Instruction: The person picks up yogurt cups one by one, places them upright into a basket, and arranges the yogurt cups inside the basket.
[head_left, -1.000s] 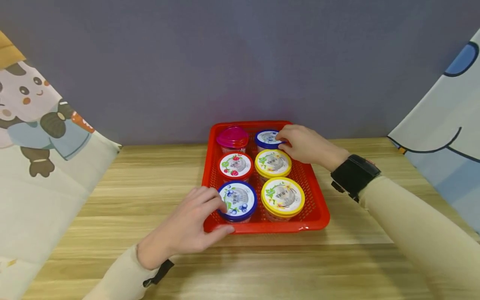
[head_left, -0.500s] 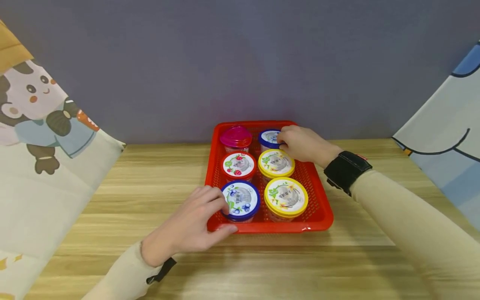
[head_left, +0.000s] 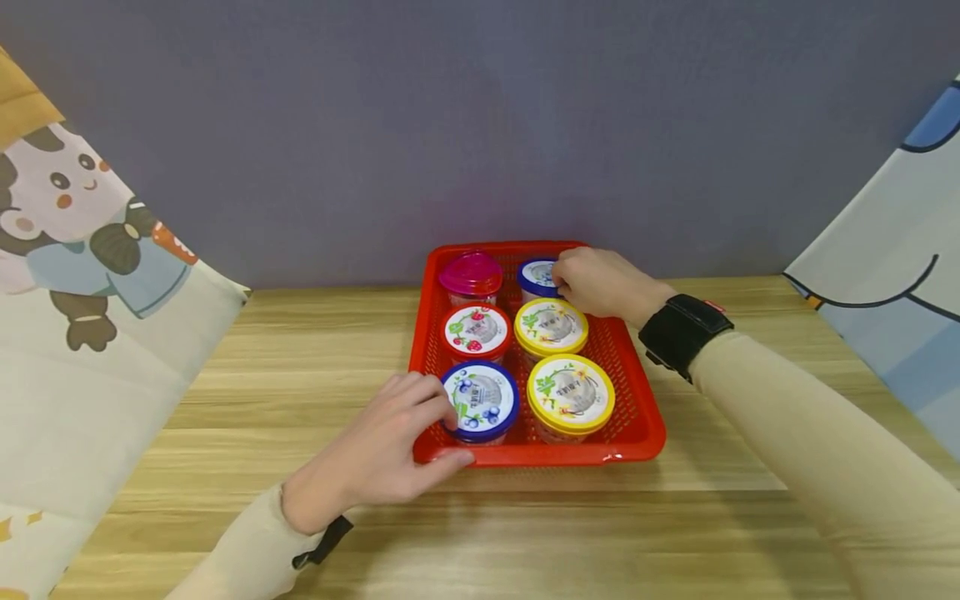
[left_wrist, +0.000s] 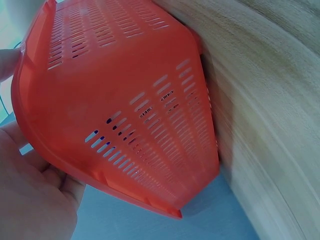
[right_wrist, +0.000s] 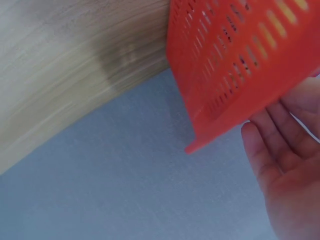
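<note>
A red plastic basket (head_left: 547, 455) holds several lidded cups. My left hand (head_left: 382, 450) grips its near left corner, thumb along the front rim and index finger bent over the edge of a blue-lidded cup (head_left: 483, 392). The left wrist view shows that hand (left_wrist: 35, 190) wrapped over the rim. At the far right, my right hand (head_left: 603, 283) pinches the edge of another blue-lidded cup (head_left: 534, 271); its thumb is hidden. In the right wrist view the outer fingers (right_wrist: 260, 155) lie loosely bent just outside the basket wall (right_wrist: 220, 65).
Two yellow-lidded cups stand on the right side, a vanilla one (head_left: 570, 392) nearest. A red-lidded strawberry cup (head_left: 476, 331) and a pink-lidded container (head_left: 471, 273) fill the left side. The wooden table (head_left: 315, 350) meets a grey wall (head_left: 337, 150) close behind the basket.
My right hand has shifted slightly inward over the far blue lid, and its thumb has gone out of sight. The camera view has swung a little; left hand and basket hold still.
</note>
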